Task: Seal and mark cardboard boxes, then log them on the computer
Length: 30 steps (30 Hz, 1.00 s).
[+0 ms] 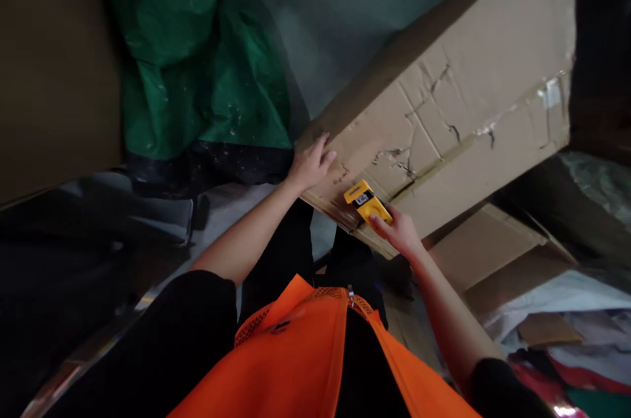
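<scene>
A large, worn cardboard box [444,116] lies tilted in front of me, with dark scribbles, creases and strips of tape on its side. My left hand [311,165] rests on the box's near left corner, fingers spread. In my right hand [400,229] is a yellow hand-held meter [369,202] with a small screen whose reading I cannot make out. The thumb lies on the meter's face, and its top end is over the box's lower edge, beside a dark slit. Whether the meter touches the cardboard, I cannot tell.
A green tarpaulin [192,76] hangs behind the left corner, and another brown carton [54,76] stands at far left. Grey sheeting [335,17] lies behind the box. At lower right are an open carton [488,247] and crumpled plastic [557,296].
</scene>
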{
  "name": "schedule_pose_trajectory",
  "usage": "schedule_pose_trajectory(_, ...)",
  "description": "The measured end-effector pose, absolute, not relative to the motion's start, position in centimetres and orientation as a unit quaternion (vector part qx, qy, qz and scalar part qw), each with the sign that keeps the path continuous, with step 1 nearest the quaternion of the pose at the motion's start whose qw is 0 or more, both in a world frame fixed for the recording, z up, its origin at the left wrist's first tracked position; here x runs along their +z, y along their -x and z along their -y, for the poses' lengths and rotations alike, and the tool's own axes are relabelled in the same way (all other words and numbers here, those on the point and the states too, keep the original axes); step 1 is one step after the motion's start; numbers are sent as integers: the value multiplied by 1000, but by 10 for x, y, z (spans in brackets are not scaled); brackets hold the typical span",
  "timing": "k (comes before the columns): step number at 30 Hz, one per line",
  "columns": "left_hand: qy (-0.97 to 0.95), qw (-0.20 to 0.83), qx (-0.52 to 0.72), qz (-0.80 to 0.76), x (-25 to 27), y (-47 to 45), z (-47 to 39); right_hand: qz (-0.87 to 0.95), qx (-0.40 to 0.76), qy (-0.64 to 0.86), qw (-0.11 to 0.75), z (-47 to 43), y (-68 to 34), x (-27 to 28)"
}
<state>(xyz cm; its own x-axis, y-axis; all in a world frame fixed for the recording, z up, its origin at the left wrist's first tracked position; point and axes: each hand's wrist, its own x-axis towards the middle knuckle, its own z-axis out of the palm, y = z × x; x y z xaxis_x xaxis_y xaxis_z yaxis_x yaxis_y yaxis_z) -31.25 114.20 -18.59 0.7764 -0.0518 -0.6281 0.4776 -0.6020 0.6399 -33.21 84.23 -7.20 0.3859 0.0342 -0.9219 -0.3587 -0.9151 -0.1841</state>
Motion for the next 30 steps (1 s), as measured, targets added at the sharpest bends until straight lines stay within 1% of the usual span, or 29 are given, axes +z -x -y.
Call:
schedule_pose_trajectory(4, -866, 379, -295, -141, -188, 310, -1124, -54, 535, 830, 147, -833, 326, -83)
schedule_pose_trajectory(7, -881, 355, -269, -158, -177, 318, -1118, -28, 538, 831, 137, -825, 322, -84)
schedule_pose_trajectory(10, -910, 301, -214, -188, -149, 358, -1096, -12, 546, 820, 171, -811, 322, -75)
schedule_pose_trajectory(13, -931, 248, -187, -193, -120, 423, -1052, 5, 544, 812, 213, -795, 327, -64)
schedule_pose_trajectory(14, -932, 243, -205, -173, -113, 445, -1034, 12, 540, 812, 223, -790, 329, -61)
schedule_pose_trajectory(17, -910, 257, -326, -14, -107, 494, -977, 33, 527, 812, 247, -775, 336, -57)
schedule_pose_trajectory(20, -878, 237, -403, 105, -116, 506, -929, 44, 526, 810, 255, -760, 340, -56)
schedule_pose_trajectory(23, -868, 202, -425, 155, -129, 497, -896, 40, 525, 808, 263, -738, 347, -58)
schedule_pose_trajectory(26, -860, 192, -433, 189, -137, 489, -876, 29, 522, 808, 271, -711, 359, -60)
schedule_pose_trajectory(30, -847, 208, -430, 234, -125, 490, -879, 19, 531, 803, 270, -673, 379, -58)
